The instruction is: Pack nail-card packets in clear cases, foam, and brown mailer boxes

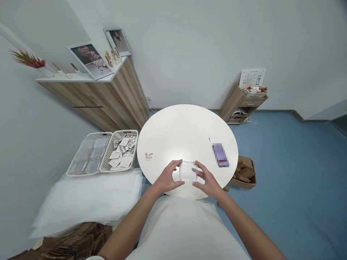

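A small clear plastic box (188, 171) with rounded corners is held level above the near part of the round white table (187, 126). My left hand (170, 177) grips its left side, thumb at the near edge and fingers at the far corner. On the opposite side my right hand (207, 180) holds it the same way, and some fingers show through the clear plastic. The box looks closed, with hinge-like bits along its far edge. A small card of pinkish press-on nails (148, 156) lies on the table to the left.
A blurred purple object (221, 155) lies at the table's right. Left of the table stand a basket of packets (123, 153) and a basket of clear boxes (89, 153), above white plastic sheets (94, 195). A carton of brown boxes (245, 173) sits on the floor at right.
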Tool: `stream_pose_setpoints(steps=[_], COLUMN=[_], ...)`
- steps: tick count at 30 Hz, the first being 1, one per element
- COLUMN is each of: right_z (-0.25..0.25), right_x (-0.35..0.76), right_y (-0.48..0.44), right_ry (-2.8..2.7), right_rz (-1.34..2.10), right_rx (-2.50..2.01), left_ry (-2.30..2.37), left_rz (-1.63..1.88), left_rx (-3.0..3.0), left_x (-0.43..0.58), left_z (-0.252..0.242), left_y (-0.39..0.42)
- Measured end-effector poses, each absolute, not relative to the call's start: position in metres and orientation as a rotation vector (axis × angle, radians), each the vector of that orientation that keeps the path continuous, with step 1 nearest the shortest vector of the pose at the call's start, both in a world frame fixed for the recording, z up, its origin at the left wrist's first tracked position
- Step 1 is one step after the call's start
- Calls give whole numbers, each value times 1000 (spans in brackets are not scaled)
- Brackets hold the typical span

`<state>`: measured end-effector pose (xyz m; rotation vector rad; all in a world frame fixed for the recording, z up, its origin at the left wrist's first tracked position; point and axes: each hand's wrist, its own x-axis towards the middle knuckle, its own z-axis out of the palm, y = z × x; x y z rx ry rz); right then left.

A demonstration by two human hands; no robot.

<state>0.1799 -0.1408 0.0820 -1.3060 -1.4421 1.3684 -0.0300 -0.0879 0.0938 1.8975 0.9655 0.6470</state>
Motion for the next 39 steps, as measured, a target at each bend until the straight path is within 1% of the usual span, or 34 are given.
stream_pose_setpoints(steps=[20,32,35,39], right_z=[66,67,65,62], right_x=[182,183,184,186], right_y=[-142,-134,-133,-132], right_ry=[-1431,-1498,-1466,-1365], right_rz=[1333,1187,1213,1329], right_rx=[-1280,-1240,-1201,-1156], left_ry=[932,867,825,843], left_rz=[662,714,729,741], left_rx=[1728,1424,1362,1321], left_x=[-23,-17,-15,-13], left_z=[72,59,59,58], left_y=[-90,-93,-95,-96])
